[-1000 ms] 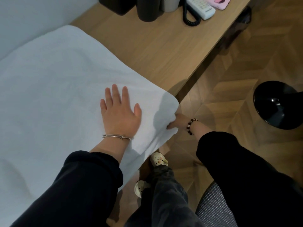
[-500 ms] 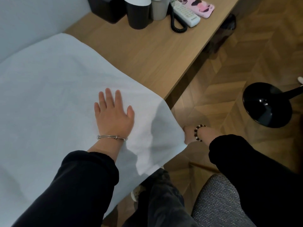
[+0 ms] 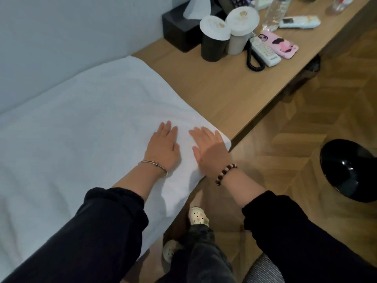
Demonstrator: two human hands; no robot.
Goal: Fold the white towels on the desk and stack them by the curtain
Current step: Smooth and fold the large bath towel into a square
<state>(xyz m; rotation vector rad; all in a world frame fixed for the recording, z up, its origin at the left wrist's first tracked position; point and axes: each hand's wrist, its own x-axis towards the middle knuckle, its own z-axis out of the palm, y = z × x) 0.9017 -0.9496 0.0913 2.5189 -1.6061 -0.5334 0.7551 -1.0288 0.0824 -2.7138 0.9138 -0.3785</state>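
A large white towel (image 3: 81, 139) lies spread over the left part of the wooden desk (image 3: 224, 94), its right end doubled over into a thick folded edge. My left hand (image 3: 163, 148) presses flat on the towel near that edge, fingers straight. Beside it, my right hand (image 3: 210, 152) lies flat on the folded right corner at the desk's front edge, fingers straight too. No curtain is in view.
At the back of the desk stand a black tissue box (image 3: 179, 27), two lidded cups (image 3: 214, 39), a corded phone (image 3: 263, 52), a pink phone (image 3: 279, 44), a remote (image 3: 297, 21) and a bottle (image 3: 275, 13). A black stool base (image 3: 350, 170) sits on the parquet floor at right.
My right hand brought the hanging corner of the towel up from below the desk edge, laid it over onto the towel, and now rests flat on it. My left hand stayed pressing.
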